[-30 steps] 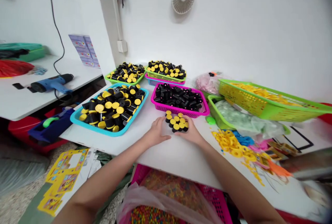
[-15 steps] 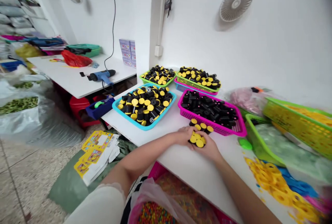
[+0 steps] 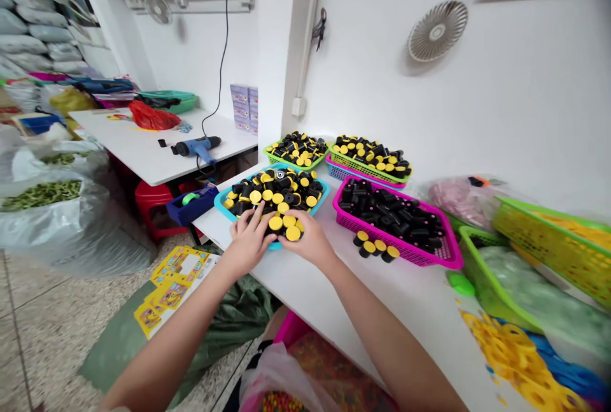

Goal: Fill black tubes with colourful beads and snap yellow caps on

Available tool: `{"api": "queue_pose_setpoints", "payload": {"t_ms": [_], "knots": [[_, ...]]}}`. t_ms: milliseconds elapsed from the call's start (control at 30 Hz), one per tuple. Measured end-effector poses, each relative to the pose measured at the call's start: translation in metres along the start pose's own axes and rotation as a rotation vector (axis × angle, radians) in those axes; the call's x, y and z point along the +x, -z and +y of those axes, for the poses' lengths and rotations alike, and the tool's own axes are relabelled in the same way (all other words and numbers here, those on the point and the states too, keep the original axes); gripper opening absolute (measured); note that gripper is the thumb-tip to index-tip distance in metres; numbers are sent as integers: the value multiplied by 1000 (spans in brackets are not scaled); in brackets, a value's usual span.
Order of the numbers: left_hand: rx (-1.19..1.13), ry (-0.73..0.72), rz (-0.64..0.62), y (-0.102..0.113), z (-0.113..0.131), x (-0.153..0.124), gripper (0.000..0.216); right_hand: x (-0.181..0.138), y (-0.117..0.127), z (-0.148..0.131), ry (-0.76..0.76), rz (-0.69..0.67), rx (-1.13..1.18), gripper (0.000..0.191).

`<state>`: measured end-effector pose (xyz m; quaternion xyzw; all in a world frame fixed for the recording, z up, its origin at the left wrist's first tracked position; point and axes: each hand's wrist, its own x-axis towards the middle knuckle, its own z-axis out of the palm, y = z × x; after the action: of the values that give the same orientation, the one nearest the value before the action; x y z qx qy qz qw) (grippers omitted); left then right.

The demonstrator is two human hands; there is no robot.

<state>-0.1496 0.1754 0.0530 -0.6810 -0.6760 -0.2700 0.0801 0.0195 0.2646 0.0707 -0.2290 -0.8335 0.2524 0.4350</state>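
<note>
A blue pistol-shaped heat gun [image 3: 196,147] and a crumpled red plastic bag [image 3: 153,116] lie on a white rectangular side counter [image 3: 142,154].

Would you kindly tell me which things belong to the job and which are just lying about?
In use:
yellow-capped black cylinders between left hand and right hand
blue tray of more cylinders
four loose cylinders beside magenta basket, probably

Apparently lying about:
blue tool on the other table
red bag
yellow printed cardboard

Small black cylinders with flat yellow tops [image 3: 293,234] are held bunched, tops upward, at the near edge of the blue tray [image 3: 326,191], toward the left end of the table [image 3: 405,288].
</note>
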Motion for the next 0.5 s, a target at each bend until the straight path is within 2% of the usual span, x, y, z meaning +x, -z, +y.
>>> {"api": "queue_pose_setpoints", "payload": {"t_ms": [100, 200, 333, 400, 500], "knots": [[21, -13, 82, -5, -9, -13, 60, -9, -1, 5, -24, 4, -28, 47], [88, -101, 161, -3, -6, -17, 50, -20, 8, 3, -81, 39, -43, 46], [141, -186, 163, 2, 6, -9, 26, -27, 14, 1, -186, 74, -21, 46], [145, -226, 148, 5, 11, -6, 26, -30, 16, 0, -234, 119, 9, 47], [167, -314, 128, 6, 12, -9, 37, -31, 21, -1, -283, 209, 99, 46]]}}
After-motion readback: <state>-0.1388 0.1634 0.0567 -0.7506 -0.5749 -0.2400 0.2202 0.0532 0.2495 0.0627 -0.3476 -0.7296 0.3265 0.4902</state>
